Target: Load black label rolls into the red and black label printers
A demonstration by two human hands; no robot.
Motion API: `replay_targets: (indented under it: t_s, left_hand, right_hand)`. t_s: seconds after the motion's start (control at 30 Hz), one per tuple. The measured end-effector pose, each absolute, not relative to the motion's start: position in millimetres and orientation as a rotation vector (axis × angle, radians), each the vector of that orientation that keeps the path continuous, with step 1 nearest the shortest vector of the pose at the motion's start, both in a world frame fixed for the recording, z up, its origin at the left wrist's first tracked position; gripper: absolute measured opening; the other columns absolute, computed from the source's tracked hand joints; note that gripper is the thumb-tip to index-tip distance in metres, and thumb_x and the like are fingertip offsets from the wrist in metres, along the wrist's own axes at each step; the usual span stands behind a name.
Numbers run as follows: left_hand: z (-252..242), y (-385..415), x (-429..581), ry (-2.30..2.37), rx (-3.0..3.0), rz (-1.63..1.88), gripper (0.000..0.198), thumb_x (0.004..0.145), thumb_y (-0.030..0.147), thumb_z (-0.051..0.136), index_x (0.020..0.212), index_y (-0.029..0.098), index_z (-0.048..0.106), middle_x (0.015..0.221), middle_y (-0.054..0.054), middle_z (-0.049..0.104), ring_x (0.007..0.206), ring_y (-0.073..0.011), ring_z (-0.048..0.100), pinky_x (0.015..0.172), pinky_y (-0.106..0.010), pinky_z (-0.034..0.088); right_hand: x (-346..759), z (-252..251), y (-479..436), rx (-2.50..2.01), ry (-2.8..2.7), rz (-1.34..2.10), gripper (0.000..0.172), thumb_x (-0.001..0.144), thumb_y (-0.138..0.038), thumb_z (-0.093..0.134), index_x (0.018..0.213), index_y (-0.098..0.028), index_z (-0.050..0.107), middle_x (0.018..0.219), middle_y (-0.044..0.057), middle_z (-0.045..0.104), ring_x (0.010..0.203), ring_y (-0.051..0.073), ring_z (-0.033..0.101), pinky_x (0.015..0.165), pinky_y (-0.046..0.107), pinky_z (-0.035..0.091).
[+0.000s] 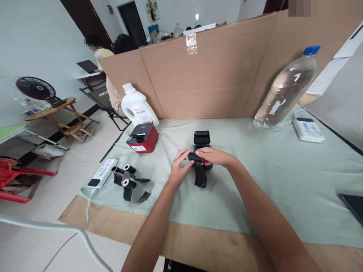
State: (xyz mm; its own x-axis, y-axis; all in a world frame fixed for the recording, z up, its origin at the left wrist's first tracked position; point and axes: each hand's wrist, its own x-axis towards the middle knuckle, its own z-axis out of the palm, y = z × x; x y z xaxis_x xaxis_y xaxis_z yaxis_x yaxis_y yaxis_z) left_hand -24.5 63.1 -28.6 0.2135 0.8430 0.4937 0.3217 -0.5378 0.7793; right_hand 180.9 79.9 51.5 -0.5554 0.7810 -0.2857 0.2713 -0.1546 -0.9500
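Both my hands hold a small black roll point(195, 157) at the middle of the cloth-covered table. My left hand point(180, 165) pinches its left end, and my right hand point(213, 156) grips the right end. From the roll a dark strip point(200, 176) hangs down toward me. Just behind my hands stands a black device point(201, 138) with its lid raised; its lower part is partly hidden by my right hand. Several black rolls with white cores point(129, 183) and loose dark strips lie on the cloth to the left.
A red and black box point(147, 139) and a white jug point(138, 105) stand at the back left. White power strips point(102, 173) lie at both sides. A large clear bottle point(286, 92) leans before the cardboard wall point(207, 83). A dark phone-like object point(353, 206) lies at the right edge.
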Motion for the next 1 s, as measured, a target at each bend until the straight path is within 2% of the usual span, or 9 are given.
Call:
replay_targets:
  t_s: [0.1,0.2,0.3,0.37,0.53,0.6,0.67,0.8,1.0]
  left_hand:
    - [-27,61,-23,1.045,1.979,1.281,0.034,0.093,0.039,0.063,0.122,0.023,0.068,0.112,-0.008,0.066,0.096,-0.0192,0.061,0.087,-0.034,0.051]
    - [-28,59,-21,1.116,1.954,1.27,0.028,0.095,0.039,0.056,0.115,0.022,0.067,0.103,-0.006,0.066,0.093,-0.0187,0.06,0.087,-0.032,0.05]
    - [-32,58,-20,1.202,1.895,1.254,0.027,0.098,0.039,0.049,0.111,0.02,0.065,0.1,-0.005,0.067,0.094,-0.0191,0.061,0.086,-0.031,0.05]
    - [-34,57,-20,1.226,1.854,1.24,0.027,0.098,0.039,0.048,0.109,0.02,0.064,0.098,-0.004,0.069,0.092,-0.0187,0.062,0.085,-0.03,0.049]
    - [-38,58,-18,1.235,1.733,1.247,0.023,0.095,0.038,0.053,0.104,0.019,0.062,0.089,-0.002,0.07,0.084,-0.0173,0.064,0.079,-0.029,0.049]
    - [-39,57,-15,1.194,1.645,1.234,0.031,0.091,0.04,0.061,0.114,0.019,0.058,0.089,-0.001,0.07,0.082,-0.017,0.064,0.076,-0.029,0.05]
    - [-40,55,-12,1.135,1.532,1.195,0.05,0.086,0.043,0.068,0.127,0.02,0.05,0.087,-0.001,0.07,0.079,-0.017,0.065,0.073,-0.028,0.051]
    - [-39,50,-5,1.076,1.39,1.143,0.068,0.086,0.05,0.067,0.141,0.021,0.04,0.083,0.0,0.069,0.074,-0.0173,0.065,0.07,-0.03,0.053]
    - [-38,48,0,1.086,1.44,1.141,0.081,0.086,0.051,0.068,0.151,0.018,0.033,0.059,0.009,0.045,0.057,-0.014,0.051,0.06,-0.027,0.046]
  right_hand:
    - [180,52,80,-1.187,-1.747,1.768,0.04,0.092,-0.056,0.056,0.08,-0.018,0.056,0.066,-0.003,0.048,0.056,0.009,0.043,0.053,0.022,0.036]
    - [181,55,79,-1.214,-1.871,1.626,0.038,0.094,-0.052,0.051,0.082,-0.018,0.061,0.061,-0.003,0.048,0.055,0.01,0.043,0.051,0.023,0.032]
    - [182,61,77,-1.127,-2.025,1.383,0.025,0.089,-0.039,0.061,0.096,-0.017,0.069,0.082,0.002,0.065,0.072,0.014,0.055,0.062,0.024,0.04]
    - [182,63,76,-1.065,-2.093,1.288,0.024,0.085,-0.032,0.065,0.103,-0.018,0.071,0.096,0.004,0.069,0.081,0.016,0.058,0.068,0.026,0.042]
    - [180,60,75,-1.115,-2.218,1.139,0.018,0.084,-0.027,0.064,0.097,-0.018,0.072,0.086,0.002,0.069,0.075,0.015,0.056,0.063,0.025,0.038]
    - [181,59,76,-1.15,-2.216,1.059,0.018,0.085,-0.025,0.061,0.097,-0.018,0.072,0.084,0.002,0.069,0.074,0.016,0.056,0.063,0.025,0.037]
    - [182,58,77,-1.182,-2.183,0.993,0.02,0.086,-0.023,0.058,0.099,-0.018,0.072,0.086,0.003,0.07,0.074,0.016,0.057,0.064,0.026,0.038]
    - [185,54,80,-1.22,-2.154,0.965,0.021,0.087,-0.023,0.057,0.102,-0.019,0.071,0.088,0.003,0.071,0.077,0.017,0.06,0.067,0.026,0.04]
    - [194,45,87,-1.293,-2.078,0.859,0.022,0.086,-0.019,0.056,0.106,-0.02,0.065,0.099,0.004,0.07,0.083,0.017,0.06,0.075,0.029,0.043]
